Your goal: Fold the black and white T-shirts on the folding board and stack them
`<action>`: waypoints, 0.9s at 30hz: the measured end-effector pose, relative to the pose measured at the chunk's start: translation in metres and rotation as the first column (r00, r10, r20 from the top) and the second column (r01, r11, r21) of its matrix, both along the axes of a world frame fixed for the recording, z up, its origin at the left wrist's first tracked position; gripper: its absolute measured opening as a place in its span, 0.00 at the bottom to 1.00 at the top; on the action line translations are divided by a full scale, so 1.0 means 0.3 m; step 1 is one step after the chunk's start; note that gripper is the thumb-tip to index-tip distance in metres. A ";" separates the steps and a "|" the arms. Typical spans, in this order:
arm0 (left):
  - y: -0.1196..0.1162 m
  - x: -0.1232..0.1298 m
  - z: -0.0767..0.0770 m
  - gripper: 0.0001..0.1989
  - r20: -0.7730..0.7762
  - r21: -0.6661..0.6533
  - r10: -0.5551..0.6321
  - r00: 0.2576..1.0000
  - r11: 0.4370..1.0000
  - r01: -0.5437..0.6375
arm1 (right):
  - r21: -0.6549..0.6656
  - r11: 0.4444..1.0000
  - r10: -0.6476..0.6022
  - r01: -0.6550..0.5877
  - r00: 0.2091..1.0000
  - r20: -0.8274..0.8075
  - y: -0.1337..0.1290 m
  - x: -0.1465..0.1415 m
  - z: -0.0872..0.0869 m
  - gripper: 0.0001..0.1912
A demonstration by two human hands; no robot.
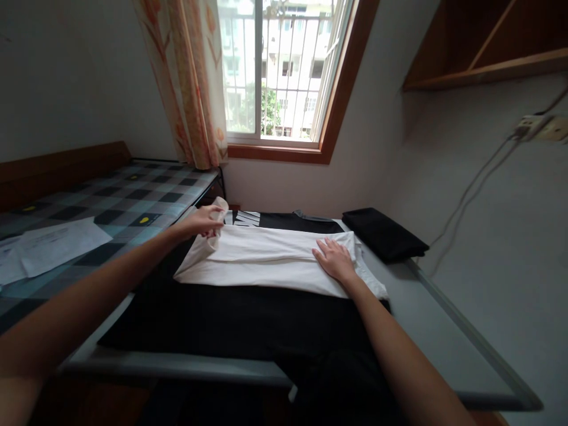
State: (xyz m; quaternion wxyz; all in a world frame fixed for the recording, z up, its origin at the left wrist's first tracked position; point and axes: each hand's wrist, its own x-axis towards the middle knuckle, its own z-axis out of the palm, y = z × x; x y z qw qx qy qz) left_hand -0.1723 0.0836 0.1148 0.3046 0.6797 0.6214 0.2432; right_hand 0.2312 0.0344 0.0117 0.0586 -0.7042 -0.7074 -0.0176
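Observation:
A white garment (266,254) lies folded lengthwise on top of a spread black cloth (231,316). At its left end my left hand (203,222) pinches the white fabric, and that end rises off the pile and bends over. Toward the right end my right hand (336,258) rests flat on the garment with its fingers spread. Beyond the white fabric, part of a black piece with a white striped print (247,218) shows.
A folded black cloth (385,234) sits at the right on the grey table (448,331). Left is a bed with a checked cover (155,189) and white papers (57,245). Behind are a curtain (195,83) and a window. Cables hang on the right wall.

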 end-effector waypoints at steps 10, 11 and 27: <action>-0.070 0.260 -0.194 0.23 -0.734 0.039 -0.178 0.655 0.952 0.303 | 0.019 1.000 0.009 -0.009 1.000 0.014 -0.002 -0.001 0.000 0.29; -0.065 0.256 -0.186 0.23 -0.726 0.031 -0.182 0.663 0.955 0.296 | 0.018 1.000 0.008 -0.009 1.000 0.012 -0.001 -0.001 -0.002 0.29; -0.034 0.288 -0.199 0.27 -0.579 0.152 -0.106 0.808 0.960 0.235 | 0.012 1.000 0.005 -0.005 1.000 0.012 -0.001 -0.002 0.002 0.29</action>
